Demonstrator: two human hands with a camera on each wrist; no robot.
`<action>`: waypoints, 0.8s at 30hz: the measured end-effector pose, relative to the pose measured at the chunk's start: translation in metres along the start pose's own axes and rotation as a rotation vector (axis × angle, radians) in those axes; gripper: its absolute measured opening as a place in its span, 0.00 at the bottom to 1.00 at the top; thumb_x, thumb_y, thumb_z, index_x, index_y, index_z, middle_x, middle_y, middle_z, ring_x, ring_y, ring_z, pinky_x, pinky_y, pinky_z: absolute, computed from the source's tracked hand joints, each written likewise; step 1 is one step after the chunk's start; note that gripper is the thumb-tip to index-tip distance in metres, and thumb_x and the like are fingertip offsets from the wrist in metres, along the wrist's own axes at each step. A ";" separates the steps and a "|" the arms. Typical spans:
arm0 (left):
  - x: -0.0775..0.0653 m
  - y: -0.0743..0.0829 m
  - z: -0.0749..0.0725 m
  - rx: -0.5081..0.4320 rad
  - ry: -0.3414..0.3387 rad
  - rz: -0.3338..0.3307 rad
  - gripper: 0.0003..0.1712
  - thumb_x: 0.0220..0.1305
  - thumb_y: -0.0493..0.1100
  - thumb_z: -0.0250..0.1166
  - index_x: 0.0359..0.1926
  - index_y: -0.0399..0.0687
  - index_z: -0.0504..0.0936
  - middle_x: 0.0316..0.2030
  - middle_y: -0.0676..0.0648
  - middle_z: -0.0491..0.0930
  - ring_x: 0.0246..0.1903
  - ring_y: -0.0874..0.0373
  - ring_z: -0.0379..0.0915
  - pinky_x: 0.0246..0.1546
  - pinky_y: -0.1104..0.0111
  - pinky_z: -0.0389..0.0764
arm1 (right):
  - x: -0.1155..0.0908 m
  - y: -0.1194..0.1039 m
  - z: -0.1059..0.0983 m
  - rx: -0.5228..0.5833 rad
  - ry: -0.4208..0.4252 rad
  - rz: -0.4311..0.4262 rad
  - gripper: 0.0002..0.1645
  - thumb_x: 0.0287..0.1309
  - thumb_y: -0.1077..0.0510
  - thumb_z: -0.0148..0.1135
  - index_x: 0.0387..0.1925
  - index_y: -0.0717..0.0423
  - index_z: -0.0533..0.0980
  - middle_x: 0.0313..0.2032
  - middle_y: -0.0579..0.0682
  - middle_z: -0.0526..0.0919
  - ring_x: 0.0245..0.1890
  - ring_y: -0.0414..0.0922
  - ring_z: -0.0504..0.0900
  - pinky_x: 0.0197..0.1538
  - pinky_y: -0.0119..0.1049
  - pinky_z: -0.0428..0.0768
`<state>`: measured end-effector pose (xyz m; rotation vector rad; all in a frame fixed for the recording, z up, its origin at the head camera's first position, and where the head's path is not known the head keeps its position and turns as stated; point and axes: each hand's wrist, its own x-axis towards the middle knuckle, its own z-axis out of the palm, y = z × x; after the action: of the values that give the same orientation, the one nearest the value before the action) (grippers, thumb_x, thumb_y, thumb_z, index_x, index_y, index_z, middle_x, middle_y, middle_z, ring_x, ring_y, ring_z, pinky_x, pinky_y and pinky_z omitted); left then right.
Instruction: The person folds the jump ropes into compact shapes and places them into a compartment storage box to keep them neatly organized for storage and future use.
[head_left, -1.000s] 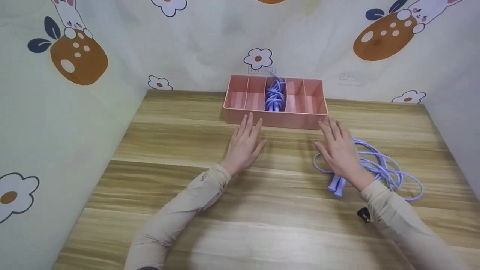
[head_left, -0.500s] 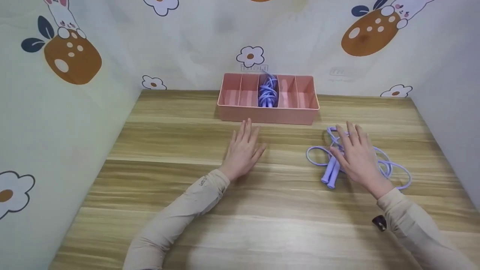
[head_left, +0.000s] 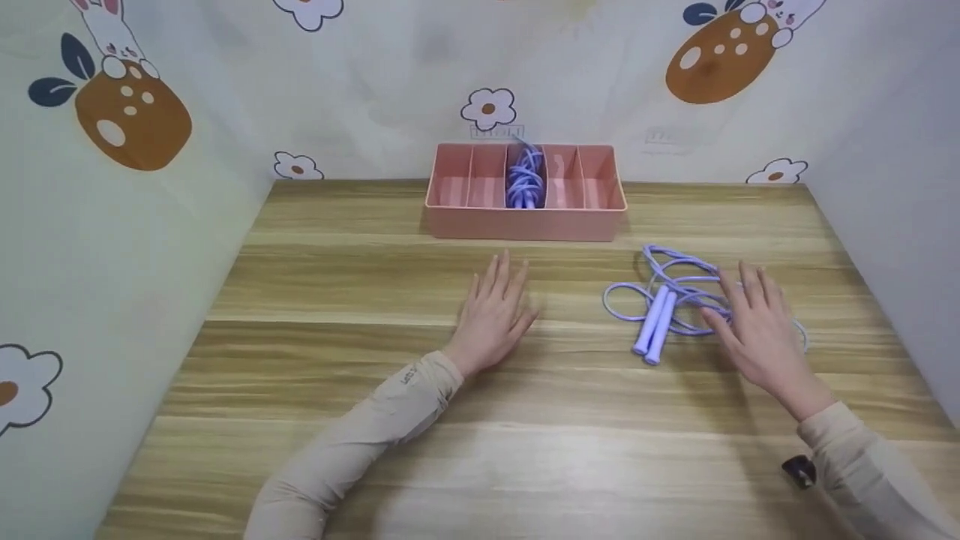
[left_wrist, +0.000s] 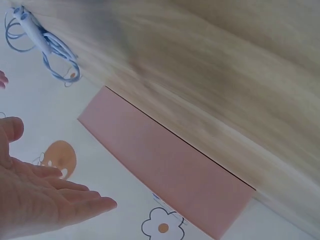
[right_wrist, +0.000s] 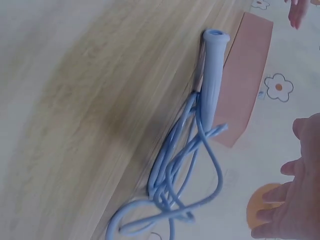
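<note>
A loosely looped blue-violet jump rope lies on the right part of the table, its two handles side by side. My right hand hovers over the loops on its right side, fingers spread and holding nothing; it hides part of the cord. My left hand is in front of the pink divided box, fingers straight and grasping nothing. Inside the box's middle compartment sits a second, bundled jump rope, handles toward me. From the right wrist, one jump rope handle shows large, overlapping the box.
The wood-grain table meets a patterned wall covering behind the box and at both sides. Below the right sleeve a small black object shows, attached near the wrist.
My right hand has moved right, from near the box's right corner across the loose jump rope, uncovering its handles. My left hand has drawn slightly back from the box. The view has shifted slightly.
</note>
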<state>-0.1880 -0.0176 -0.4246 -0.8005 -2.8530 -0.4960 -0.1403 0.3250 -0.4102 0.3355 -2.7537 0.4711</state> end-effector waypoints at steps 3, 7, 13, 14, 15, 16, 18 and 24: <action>-0.003 0.006 0.002 0.000 -0.016 0.009 0.38 0.66 0.56 0.47 0.69 0.41 0.48 0.68 0.34 0.42 0.68 0.44 0.36 0.64 0.48 0.44 | -0.008 0.003 -0.009 0.019 -0.012 0.033 0.35 0.65 0.45 0.45 0.64 0.66 0.55 0.63 0.74 0.52 0.63 0.69 0.47 0.63 0.64 0.43; -0.004 0.017 0.005 -0.004 -0.032 0.039 0.38 0.66 0.56 0.47 0.69 0.41 0.48 0.68 0.34 0.41 0.68 0.44 0.36 0.64 0.47 0.46 | -0.017 0.008 -0.015 0.023 -0.014 0.050 0.36 0.65 0.45 0.44 0.65 0.65 0.53 0.62 0.75 0.51 0.63 0.70 0.45 0.63 0.64 0.42; 0.002 0.038 0.011 -0.003 -0.072 0.080 0.37 0.67 0.57 0.46 0.68 0.42 0.50 0.68 0.34 0.43 0.68 0.44 0.36 0.64 0.47 0.49 | -0.027 0.012 -0.017 0.017 -0.022 0.071 0.36 0.66 0.45 0.42 0.66 0.63 0.51 0.63 0.75 0.50 0.63 0.71 0.43 0.62 0.64 0.40; 0.004 0.041 0.013 -0.003 -0.081 0.086 0.36 0.67 0.57 0.46 0.68 0.41 0.51 0.68 0.34 0.43 0.68 0.44 0.36 0.64 0.47 0.49 | -0.028 0.012 -0.017 0.018 -0.024 0.073 0.36 0.66 0.46 0.42 0.66 0.62 0.51 0.63 0.75 0.49 0.63 0.70 0.43 0.63 0.64 0.39; 0.005 0.044 0.015 0.001 -0.091 0.092 0.36 0.67 0.57 0.46 0.68 0.42 0.51 0.68 0.34 0.43 0.68 0.44 0.35 0.64 0.48 0.49 | -0.029 0.011 -0.016 0.017 -0.025 0.073 0.36 0.66 0.46 0.42 0.66 0.62 0.51 0.63 0.74 0.49 0.64 0.70 0.43 0.63 0.64 0.39; 0.006 0.046 0.017 0.005 -0.102 0.099 0.36 0.67 0.57 0.45 0.68 0.42 0.52 0.68 0.34 0.42 0.68 0.44 0.35 0.64 0.48 0.48 | -0.031 0.011 -0.016 0.016 -0.026 0.072 0.36 0.66 0.46 0.43 0.67 0.62 0.51 0.63 0.74 0.49 0.64 0.70 0.43 0.63 0.64 0.39; 0.009 0.051 0.021 0.013 -0.127 0.113 0.35 0.67 0.57 0.44 0.68 0.41 0.53 0.68 0.34 0.41 0.68 0.44 0.34 0.64 0.48 0.48 | -0.033 0.011 -0.015 0.020 -0.031 0.075 0.35 0.66 0.46 0.43 0.67 0.61 0.51 0.63 0.74 0.49 0.64 0.69 0.42 0.63 0.64 0.38; 0.025 0.067 0.030 0.012 -0.170 0.113 0.37 0.66 0.58 0.46 0.68 0.43 0.51 0.68 0.34 0.40 0.68 0.44 0.34 0.63 0.47 0.50 | -0.041 0.015 -0.014 0.016 -0.041 0.096 0.35 0.66 0.46 0.43 0.66 0.62 0.51 0.63 0.74 0.49 0.64 0.69 0.41 0.62 0.66 0.37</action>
<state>-0.1757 0.0591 -0.4288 -1.0423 -2.9379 -0.4136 -0.1025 0.3510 -0.4163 0.2196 -2.8166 0.5161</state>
